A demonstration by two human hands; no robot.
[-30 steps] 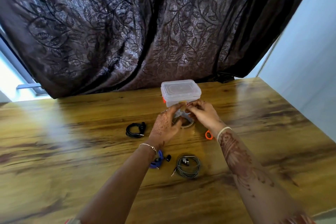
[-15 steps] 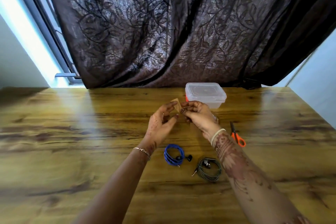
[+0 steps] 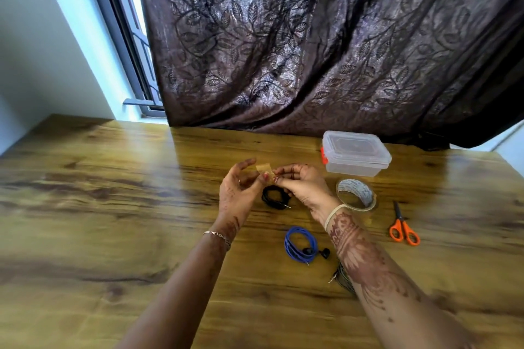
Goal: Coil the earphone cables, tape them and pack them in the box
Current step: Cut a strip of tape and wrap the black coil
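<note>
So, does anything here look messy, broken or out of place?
Nothing stands out. The black coil and blue coil lie neatly wound on the table, the box sits upright with its lid on, and the right hand pinches a piece of tape near the left hand.
</note>
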